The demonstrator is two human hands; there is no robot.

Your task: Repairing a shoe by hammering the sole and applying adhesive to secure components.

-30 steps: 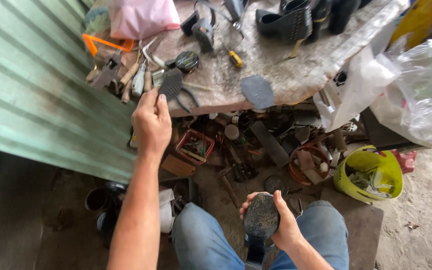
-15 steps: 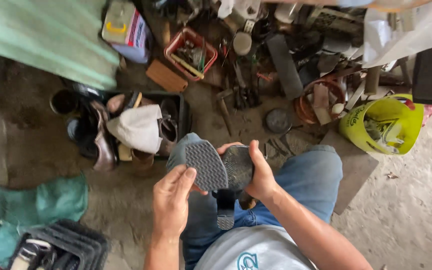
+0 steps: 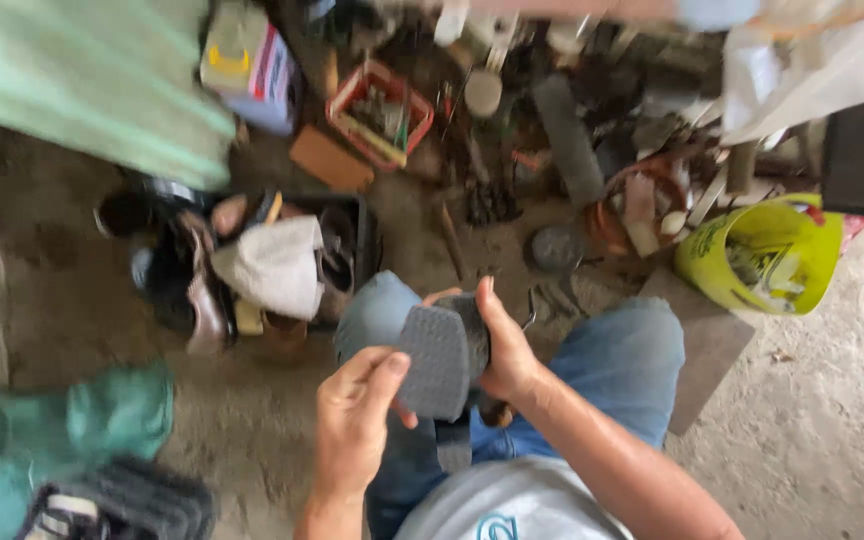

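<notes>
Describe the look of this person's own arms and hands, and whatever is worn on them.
Both forearms are bare to past the elbow: no sleeves, gloves, watch or rings show on the left hand or the right hand. The picture is motion-blurred, so fine marks cannot be told. Blue jeans and a light grey shirt are worn.

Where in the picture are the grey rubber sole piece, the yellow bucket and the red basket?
grey rubber sole piece (image 3: 435, 360), head view, on its textured middle.
yellow bucket (image 3: 722, 262), head view, on its outer wall.
red basket (image 3: 349, 103), head view, on its left rim.
</notes>
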